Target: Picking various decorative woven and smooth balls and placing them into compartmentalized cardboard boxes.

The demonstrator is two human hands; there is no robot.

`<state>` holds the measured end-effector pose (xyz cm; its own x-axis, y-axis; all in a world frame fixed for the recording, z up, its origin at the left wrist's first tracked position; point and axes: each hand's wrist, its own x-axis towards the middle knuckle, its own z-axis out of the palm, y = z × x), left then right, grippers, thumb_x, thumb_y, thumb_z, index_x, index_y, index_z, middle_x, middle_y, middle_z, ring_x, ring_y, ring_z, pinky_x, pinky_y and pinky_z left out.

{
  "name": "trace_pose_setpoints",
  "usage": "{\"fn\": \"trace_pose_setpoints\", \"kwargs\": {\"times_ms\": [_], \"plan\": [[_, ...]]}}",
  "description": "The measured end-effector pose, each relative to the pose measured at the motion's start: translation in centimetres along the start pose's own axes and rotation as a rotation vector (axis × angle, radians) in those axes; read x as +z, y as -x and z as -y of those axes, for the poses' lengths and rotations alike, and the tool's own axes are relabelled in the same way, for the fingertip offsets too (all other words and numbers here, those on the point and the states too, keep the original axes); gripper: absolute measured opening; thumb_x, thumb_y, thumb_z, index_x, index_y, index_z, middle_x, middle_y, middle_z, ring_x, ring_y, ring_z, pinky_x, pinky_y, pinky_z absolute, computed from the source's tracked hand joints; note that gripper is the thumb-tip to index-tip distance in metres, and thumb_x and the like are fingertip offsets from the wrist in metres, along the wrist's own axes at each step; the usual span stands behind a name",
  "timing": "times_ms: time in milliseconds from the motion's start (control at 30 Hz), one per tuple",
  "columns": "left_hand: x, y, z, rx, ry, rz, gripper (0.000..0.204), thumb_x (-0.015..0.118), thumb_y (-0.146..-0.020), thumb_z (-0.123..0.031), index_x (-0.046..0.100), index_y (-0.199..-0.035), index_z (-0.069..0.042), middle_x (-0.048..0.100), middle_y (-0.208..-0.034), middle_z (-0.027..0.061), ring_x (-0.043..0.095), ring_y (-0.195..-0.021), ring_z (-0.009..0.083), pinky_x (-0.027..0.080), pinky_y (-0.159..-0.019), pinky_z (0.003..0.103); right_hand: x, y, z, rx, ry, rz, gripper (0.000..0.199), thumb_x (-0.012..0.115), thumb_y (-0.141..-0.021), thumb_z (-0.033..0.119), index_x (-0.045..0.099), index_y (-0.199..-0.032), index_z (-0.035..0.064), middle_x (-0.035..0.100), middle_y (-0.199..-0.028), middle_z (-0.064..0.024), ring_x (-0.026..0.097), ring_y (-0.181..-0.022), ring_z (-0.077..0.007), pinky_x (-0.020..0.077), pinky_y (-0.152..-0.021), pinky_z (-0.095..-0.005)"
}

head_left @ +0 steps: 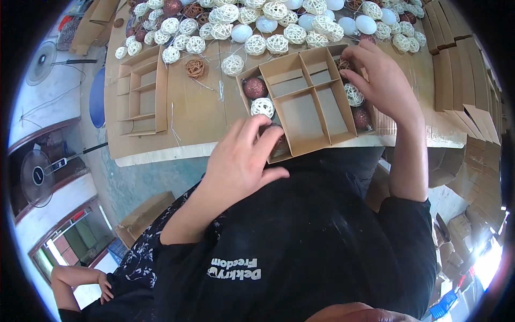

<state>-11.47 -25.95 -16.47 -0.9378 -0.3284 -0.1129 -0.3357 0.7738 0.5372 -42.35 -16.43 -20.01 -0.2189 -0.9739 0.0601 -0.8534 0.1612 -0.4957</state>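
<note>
A shallow cardboard divider box (298, 115) lies slightly tilted at the table's near edge, its middle compartments empty. Down its left side sit a glittery brown ball (255, 88) and a white wicker ball (262, 108). Below them, the fingers of my left hand (236, 158) close over a brown ball (278, 140), mostly hidden, in the near left corner. At the far right corner my right hand (380, 80) pinches a brown wicker ball (341, 65). Nearer along that side are a white wicker ball (353, 95) and a glittery brown ball (361, 117).
A pile of wired white, pale blue and brown balls (276, 27) covers the table's far side. Another cardboard divider (160, 96) lies at left, near a loose brown wicker ball (195, 68). Stacked cardboard (456, 70) stands at right. Another person's arm (80, 276) shows lower left.
</note>
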Motion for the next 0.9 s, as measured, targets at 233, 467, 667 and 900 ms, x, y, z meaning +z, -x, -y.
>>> {"fn": "trace_pose_setpoints", "kwargs": {"times_ms": [233, 467, 667, 900], "plan": [[2.0, 0.3, 0.5, 0.119, -0.033, -0.06, 0.047, 0.088, -0.073, -0.015, 0.068, -0.116, -0.013, 0.066, -0.12, 0.0007, 0.054, -0.096, 0.0297, 0.05, -0.084, 0.039, 1.0, -1.8, -1.4, -0.158, 0.097, -0.119, 0.025, 0.076, -0.092, 0.016, 0.067, -0.111, 0.0032, 0.067, -0.107, -0.0156, 0.066, -0.097, -0.04, 0.0542, -0.083, -0.0476], [1.7, 0.3, 0.2, 0.036, 0.101, -0.064, 0.051, 0.088, -0.074, -0.009, 0.066, -0.121, -0.01, 0.069, -0.109, 0.0038, 0.055, -0.093, 0.0306, 0.05, -0.083, 0.04, 0.5, -2.4, -0.8, -0.025, -0.022, -0.1, 0.03, 0.082, -0.089, 0.019, 0.067, -0.111, 0.0047, 0.064, -0.084, -0.0127, 0.067, -0.078, -0.0307, 0.0531, -0.07, -0.0416], [1.8, 0.6, 0.8, 0.09, 0.133, -0.053, 0.057, 0.089, -0.075, -0.01, 0.064, -0.125, -0.009, 0.071, -0.11, 0.0062, 0.058, -0.092, 0.0307, 0.052, -0.084, 0.041, -0.8, -2.8, -3.8, -0.082, 0.177, -0.532, 0.037, 0.079, -0.094, 0.025, 0.07, -0.129, 0.0136, 0.068, -0.113, -0.0075, 0.066, -0.093, -0.0233, 0.0547, -0.083, -0.0356], [-0.8, 0.5, 2.0, 0.1, 0.198, -0.094, 0.053, 0.089, -0.082, -0.017, 0.067, -0.129, -0.007, 0.07, -0.125, 0.0119, 0.069, -0.108, 0.0266, 0.057, -0.092, 0.035, -1.9, 0.0, -2.2, 0.144, 0.012, -0.517, 0.046, 0.076, -0.097, 0.016, 0.064, -0.142, 0.0137, 0.071, -0.121, -0.0054, 0.067, -0.097, -0.0154, 0.0547, -0.085, -0.0305]]}}
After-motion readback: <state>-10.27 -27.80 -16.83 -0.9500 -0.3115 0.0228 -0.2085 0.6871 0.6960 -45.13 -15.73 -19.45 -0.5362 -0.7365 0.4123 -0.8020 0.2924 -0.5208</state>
